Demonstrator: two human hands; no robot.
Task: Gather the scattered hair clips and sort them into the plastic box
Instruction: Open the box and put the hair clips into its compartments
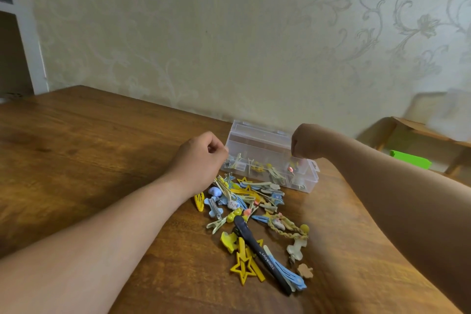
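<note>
A clear plastic box (312, 177) with its lid (257, 130) up stands near the wall, several clips lying in its compartments. A pile of scattered hair clips (251, 200), yellow, blue and cream, lies on the wooden table (89, 150) in front of it. A long black clip (260, 252) and a yellow star clip (244, 266) lie nearest me. My left hand (201, 153) hovers at the box's left end with its fingers curled. My right hand (308, 143) hangs over the right compartments, curled fingertips pointing down. I see no clip in either hand.
The patterned wall runs right behind the box. To the right a wooden stool (418, 132) stands below table height, with a green object (410, 159) under it. The table's right edge curves close past the box.
</note>
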